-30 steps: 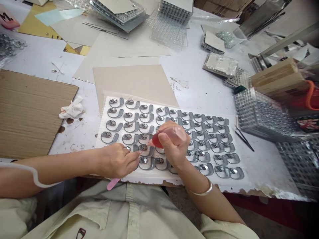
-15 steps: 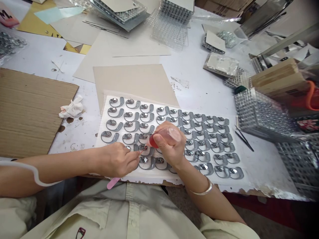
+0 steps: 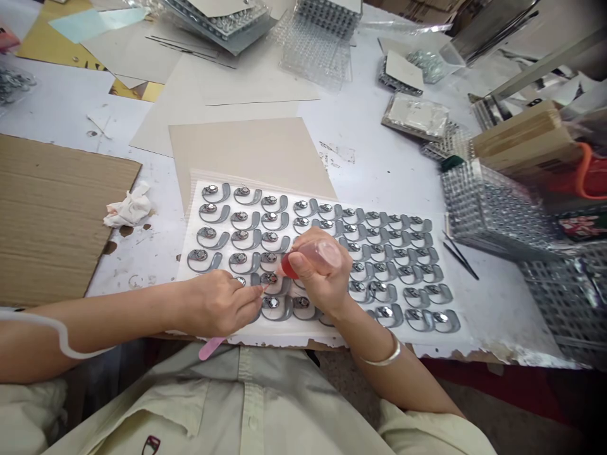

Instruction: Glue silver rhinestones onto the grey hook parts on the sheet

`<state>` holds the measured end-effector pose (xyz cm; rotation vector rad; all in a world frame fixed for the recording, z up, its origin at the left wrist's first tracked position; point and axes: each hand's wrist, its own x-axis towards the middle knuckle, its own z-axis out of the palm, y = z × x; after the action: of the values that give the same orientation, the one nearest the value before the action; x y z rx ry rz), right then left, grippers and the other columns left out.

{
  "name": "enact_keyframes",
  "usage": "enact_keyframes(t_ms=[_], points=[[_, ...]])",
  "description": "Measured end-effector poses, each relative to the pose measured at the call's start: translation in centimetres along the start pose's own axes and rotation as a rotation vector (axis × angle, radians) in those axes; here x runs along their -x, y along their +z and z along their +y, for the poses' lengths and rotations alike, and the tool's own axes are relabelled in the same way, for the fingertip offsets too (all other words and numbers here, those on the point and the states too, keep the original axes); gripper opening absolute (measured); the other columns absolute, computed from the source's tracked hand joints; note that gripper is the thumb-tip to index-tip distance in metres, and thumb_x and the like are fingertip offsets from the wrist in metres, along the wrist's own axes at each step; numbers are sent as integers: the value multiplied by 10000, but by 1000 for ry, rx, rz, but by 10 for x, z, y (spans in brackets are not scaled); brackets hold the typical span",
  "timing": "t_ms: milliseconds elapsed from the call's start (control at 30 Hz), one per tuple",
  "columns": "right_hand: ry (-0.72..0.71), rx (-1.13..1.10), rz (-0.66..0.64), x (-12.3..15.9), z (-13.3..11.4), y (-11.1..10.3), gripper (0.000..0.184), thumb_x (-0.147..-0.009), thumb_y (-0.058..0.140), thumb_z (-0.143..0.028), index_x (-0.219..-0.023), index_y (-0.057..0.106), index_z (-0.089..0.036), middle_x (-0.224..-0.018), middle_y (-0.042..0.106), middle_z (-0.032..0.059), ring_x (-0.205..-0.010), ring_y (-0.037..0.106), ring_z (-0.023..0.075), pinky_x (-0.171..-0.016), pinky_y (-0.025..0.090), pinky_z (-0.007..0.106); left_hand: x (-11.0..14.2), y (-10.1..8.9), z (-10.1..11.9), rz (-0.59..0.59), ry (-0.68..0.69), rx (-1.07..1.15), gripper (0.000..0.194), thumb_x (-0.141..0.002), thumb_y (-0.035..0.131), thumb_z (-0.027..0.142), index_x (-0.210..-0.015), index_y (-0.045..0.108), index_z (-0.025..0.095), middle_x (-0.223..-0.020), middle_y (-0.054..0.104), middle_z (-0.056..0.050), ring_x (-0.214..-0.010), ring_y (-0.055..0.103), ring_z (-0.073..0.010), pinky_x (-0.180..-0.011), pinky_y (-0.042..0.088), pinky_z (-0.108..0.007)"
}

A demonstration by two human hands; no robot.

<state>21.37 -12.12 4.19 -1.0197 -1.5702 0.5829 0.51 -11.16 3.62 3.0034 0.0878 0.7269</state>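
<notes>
My right hand is closed around a small clear squeeze bottle with red liquid inside, tilted so its nozzle points down and left. Just below the nozzle is a grey curved metal piece with a dark, stone-studded round end. My left hand pinches a slim tool with a pink handle, whose thin tip reaches that same round end. Similar grey curved pieces lie in rows on a white sheet beneath both hands. Some are hidden by my hands, and bright clear stones show on many round ends.
Tweezers lie right of the sheet, near stacked clear trays of small parts. Brown cardboard and a crumpled tissue are at left. Beige card sheets lie behind, with further tray stacks at the back.
The whole view has shifted slightly, so things sit a little further left. Both hands keep nearly the same pose at the same metal piece, bottle and tool still held.
</notes>
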Motion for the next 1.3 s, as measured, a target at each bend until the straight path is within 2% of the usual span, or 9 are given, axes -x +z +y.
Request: enact_keyframes(t_ms=[633,933,1133,1300], points=[[-54,-3,7,-1,1,-1,149,-789,652,-159,-682,553,-192,-611,561,-2,-575,536,133,-519,448,288,-1,-3,-2,30,6,8,205,-903,408,56,-873,609,74,-880,711,-126,-578,657,-146,-377,490,-251],[-89,41,-12,1,1,-3,134,-790,649,-168,-687,569,-197,-612,575,-2,-574,548,137,-530,463,301,0,0,-2,33,13,34,135,-885,483,58,-933,607,33,-914,711,-141,-553,635,-148,-373,473,-275],[-115,39,-18,2,0,-4,125,-779,659,-150,-703,568,-191,-625,562,-4,-578,535,131,-528,453,295,-1,-3,-2,57,9,38,186,-901,418,50,-891,605,54,-890,710,-135,-554,636,-146,-378,474,-265],[-116,56,-29,2,-2,-5,129,-788,654,-170,-700,563,-196,-606,560,-7,-567,525,132,-522,448,293,-2,-3,-3,25,4,39,209,-895,396,52,-886,604,61,-885,712,-130,-537,626,-145,-392,485,-263]])
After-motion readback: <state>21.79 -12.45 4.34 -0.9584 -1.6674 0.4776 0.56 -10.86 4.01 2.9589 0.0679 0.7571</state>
